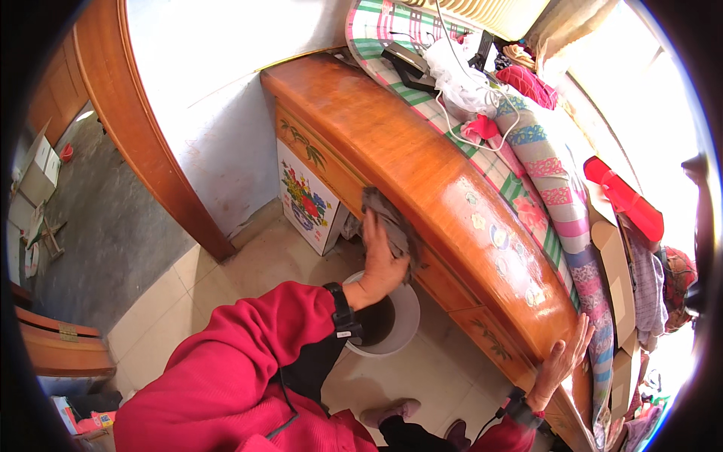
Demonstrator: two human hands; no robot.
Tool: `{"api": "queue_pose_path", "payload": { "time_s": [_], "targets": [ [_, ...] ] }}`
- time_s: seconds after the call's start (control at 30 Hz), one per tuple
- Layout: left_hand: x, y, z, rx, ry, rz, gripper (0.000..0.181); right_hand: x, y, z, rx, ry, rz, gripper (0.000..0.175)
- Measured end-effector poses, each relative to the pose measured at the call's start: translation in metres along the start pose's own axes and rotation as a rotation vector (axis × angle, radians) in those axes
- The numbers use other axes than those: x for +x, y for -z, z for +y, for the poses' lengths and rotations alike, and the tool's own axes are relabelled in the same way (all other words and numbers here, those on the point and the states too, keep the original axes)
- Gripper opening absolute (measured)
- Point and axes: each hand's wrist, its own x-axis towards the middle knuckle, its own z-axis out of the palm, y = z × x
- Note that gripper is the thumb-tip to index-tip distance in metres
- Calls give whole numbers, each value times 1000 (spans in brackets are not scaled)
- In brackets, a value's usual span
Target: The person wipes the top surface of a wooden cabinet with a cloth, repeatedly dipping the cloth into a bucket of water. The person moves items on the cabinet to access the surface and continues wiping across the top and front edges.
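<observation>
My left hand (380, 260) presses a wet-looking grey cloth (390, 223) flat against the drawer front of a varnished wooden bed-like cabinet (395, 135). Its palm faces the wood and the fingers lie over the cloth. Below this hand, on the floor, stands a white bucket (409, 316) with dark water in it. My right hand (560, 359) rests with spread fingers near the right end of the cabinet's top, beside a rolled patterned mat (556, 198); no object shows in it. Painted plants decorate the drawer fronts, and several stickers are on the glossy top.
A white box with a flower print (308, 203) stands under the cabinet's left part. A checked cloth (418, 107), a white cable and dark items lie on top. Open cardboard boxes (610, 271) are at the right. A wooden door frame (152, 135) stands left.
</observation>
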Motion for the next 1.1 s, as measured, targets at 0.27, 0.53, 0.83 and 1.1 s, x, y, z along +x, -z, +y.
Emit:
{"api": "queue_pose_path", "payload": {
  "time_s": [0.27, 0.53, 0.83, 1.1],
  "targets": [
    [102, 47, -46, -122, 8, 158, 81, -1, 0, 4, 14, 16, -2, 89],
    [157, 100, -137, -538, 564, 239, 49, 0, 1, -3, 30, 29, 26, 87],
    [173, 105, -159, -539, 336, 304, 47, -1, 11, -18, -20, 2, -37, 89],
    [107, 91, -255, -688, 978, 314, 40, 1, 9, -20, -21, 7, -32, 90]
  ]
}}
